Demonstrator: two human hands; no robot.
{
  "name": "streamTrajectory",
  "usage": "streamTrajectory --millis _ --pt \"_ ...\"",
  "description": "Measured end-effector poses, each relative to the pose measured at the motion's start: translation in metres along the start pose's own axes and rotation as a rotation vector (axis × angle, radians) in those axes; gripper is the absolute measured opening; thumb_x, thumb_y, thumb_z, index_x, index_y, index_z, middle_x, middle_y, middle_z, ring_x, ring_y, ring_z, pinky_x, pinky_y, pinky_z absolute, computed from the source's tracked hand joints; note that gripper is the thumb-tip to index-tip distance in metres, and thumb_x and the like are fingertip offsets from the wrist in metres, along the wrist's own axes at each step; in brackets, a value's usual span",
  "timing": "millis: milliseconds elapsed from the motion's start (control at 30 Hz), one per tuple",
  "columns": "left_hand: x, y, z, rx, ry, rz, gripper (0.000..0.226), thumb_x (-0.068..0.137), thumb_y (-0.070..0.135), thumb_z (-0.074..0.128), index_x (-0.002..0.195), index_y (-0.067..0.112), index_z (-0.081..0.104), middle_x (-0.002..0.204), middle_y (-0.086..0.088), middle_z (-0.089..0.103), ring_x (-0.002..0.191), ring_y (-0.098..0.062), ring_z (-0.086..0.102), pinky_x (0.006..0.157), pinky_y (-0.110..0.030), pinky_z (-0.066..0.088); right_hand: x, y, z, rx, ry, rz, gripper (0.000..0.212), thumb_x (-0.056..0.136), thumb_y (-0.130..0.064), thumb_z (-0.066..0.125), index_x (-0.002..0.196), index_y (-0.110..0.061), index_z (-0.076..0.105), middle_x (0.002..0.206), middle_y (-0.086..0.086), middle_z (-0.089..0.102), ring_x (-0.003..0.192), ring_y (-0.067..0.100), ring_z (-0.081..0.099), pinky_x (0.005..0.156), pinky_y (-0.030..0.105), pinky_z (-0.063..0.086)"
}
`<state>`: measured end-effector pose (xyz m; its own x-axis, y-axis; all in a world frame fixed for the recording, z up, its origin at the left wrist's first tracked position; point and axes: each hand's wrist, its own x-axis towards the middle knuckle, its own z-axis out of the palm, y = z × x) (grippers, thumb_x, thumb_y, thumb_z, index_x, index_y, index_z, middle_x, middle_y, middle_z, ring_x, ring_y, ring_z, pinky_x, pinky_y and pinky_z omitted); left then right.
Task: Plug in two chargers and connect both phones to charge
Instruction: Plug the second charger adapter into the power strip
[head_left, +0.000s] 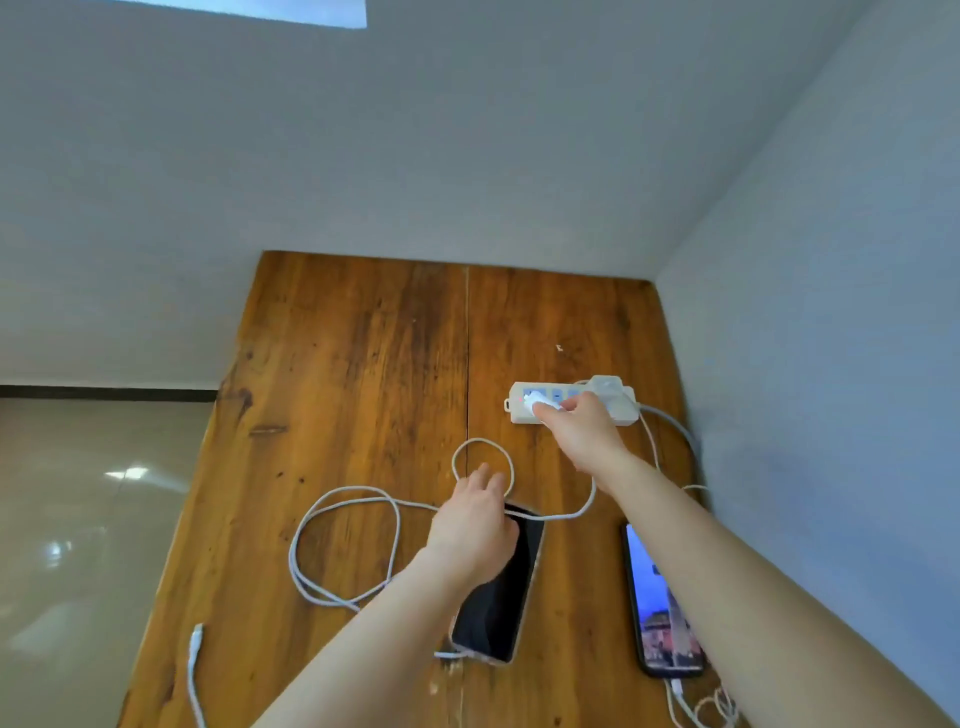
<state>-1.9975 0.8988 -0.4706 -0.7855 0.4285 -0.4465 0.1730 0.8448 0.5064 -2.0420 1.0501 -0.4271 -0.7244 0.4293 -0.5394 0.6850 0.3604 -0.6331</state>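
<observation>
A white charger (540, 402) is held in the closed fingers of the right hand (582, 431) and pressed at the left end of the power strip (571, 404), which lies with its long axis across the far right of the desk (337, 364), close to the side wall. Whether the prongs are fully seated cannot be told. A second charger (605, 387) is already seen in the strip's right half.

The left hand (475, 525) is laid flat, fingers spread and gripping nothing, over the top of the dark phone (498, 587), which lies lengthwise toward the person at desk centre. The lit phone (662, 603) is set well to the right, near the wall, with a cable entering its near end.

The loose cable (343, 540) is looped on the desk to the left of the dark phone; its free plug (196, 636) lies near the left edge, nearer the left hand. That plug is judged the next thing needed, and the dark phone's port at its near end. Open desk is left on the left side; the right is hemmed by the wall.
</observation>
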Motion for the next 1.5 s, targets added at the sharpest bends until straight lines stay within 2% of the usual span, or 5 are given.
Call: streamTrajectory --millis 267,367,667,1000,1500 --pt "0.078 0.032 0.023 0.147 0.086 0.009 0.079 0.094 0.022 0.047 0.150 0.016 -0.008 0.160 -0.004 -0.013 0.143 -0.020 -0.015 0.116 -0.040 0.010 0.087 -0.027 -0.021 -0.369 -0.053 -0.076 0.037 0.091 -0.038 0.050 0.103 -0.004 0.059 0.099 0.011 0.067 0.069 0.015 0.059 0.048 0.020 0.035" --pt "0.088 0.036 0.028 0.271 0.086 0.033 0.081 0.094 0.015 0.048 0.149 0.012 -0.011 0.157 -0.008 -0.019 0.136 -0.020 -0.026 0.116 -0.040 0.004 0.100 -0.032 -0.019 -0.498 -0.039 -0.127 0.024 0.086 -0.030 0.056 0.079 -0.007 0.059 0.068 0.005 0.063 0.057 0.017 0.058 0.046 0.023 0.037" --pt "0.092 0.046 0.020 0.415 0.011 0.049 0.078 0.093 0.010 0.054 0.149 0.004 -0.001 0.159 -0.018 -0.004 0.146 -0.033 -0.005 0.115 -0.043 0.020 0.119 -0.042 -0.027 -0.528 -0.121 -0.110 0.020 0.080 -0.025 0.064 0.092 -0.011 0.057 0.065 -0.002 0.051 0.065 0.017 0.062 0.062 0.026 0.050" --pt "0.098 0.054 0.006 0.436 -0.074 0.046 0.074 0.088 0.010 0.058 0.149 0.003 0.017 0.159 -0.018 0.006 0.146 -0.032 0.004 0.110 -0.041 0.035 0.120 -0.041 -0.030 -0.552 -0.177 -0.154 0.026 0.080 -0.030 0.070 0.066 -0.015 0.053 0.063 0.001 0.057 0.047 0.012 0.056 0.039 0.017 0.036" --pt "0.098 0.052 0.014 0.489 -0.086 0.035 0.076 0.089 0.020 0.058 0.149 0.003 0.014 0.159 -0.019 0.003 0.146 -0.034 0.003 0.107 -0.041 0.037 0.104 -0.029 -0.028 -0.483 -0.261 -0.246 0.028 0.090 -0.032 0.060 0.100 -0.007 0.069 0.077 0.008 0.070 0.051 0.013 0.066 0.055 0.017 0.051"
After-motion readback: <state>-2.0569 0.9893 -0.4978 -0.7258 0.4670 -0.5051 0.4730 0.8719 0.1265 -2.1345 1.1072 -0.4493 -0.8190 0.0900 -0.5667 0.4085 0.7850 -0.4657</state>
